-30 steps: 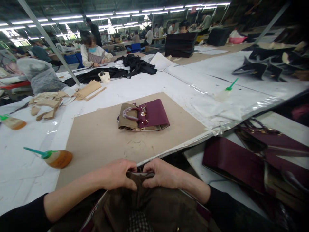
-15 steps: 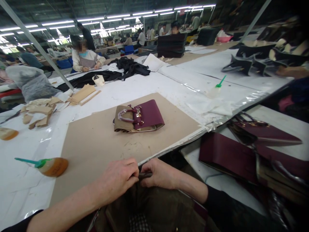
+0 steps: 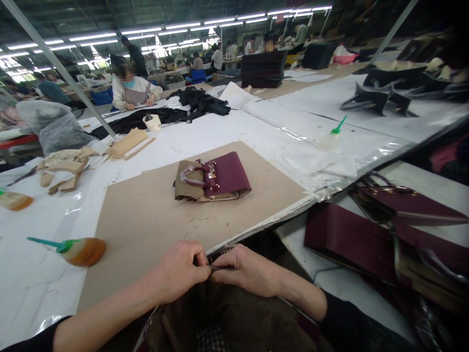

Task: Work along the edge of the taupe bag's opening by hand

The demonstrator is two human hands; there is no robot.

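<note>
My left hand (image 3: pixel 179 270) and my right hand (image 3: pixel 251 270) meet at the near edge of the table. Both are closed, thumbs against fingers, pinching the edge of a dark brown handbag (image 3: pixel 249 313) in my lap. Burgundy shows along the bag's sides, and a checked cloth is visible below it. The exact spot under my fingertips is partly hidden. Beyond my hands, a burgundy and brown handbag (image 3: pixel 232 173) with gold fittings and wrapped handles lies on a brown sheet (image 3: pixel 132 220).
A glue bottle (image 3: pixel 88 252) with a green nozzle lies at the left, with another bottle (image 3: pixel 16 200) behind it. Burgundy bags (image 3: pixel 344 239) rest on a lower surface at my right. Tan scraps (image 3: pixel 68 171) lie far left. A co-worker (image 3: pixel 134 88) sits across the table.
My right hand has shifted slightly down and right, its thumb now straighter along the bag's edge. Both hands keep their pinch. The whole view has moved a little.
</note>
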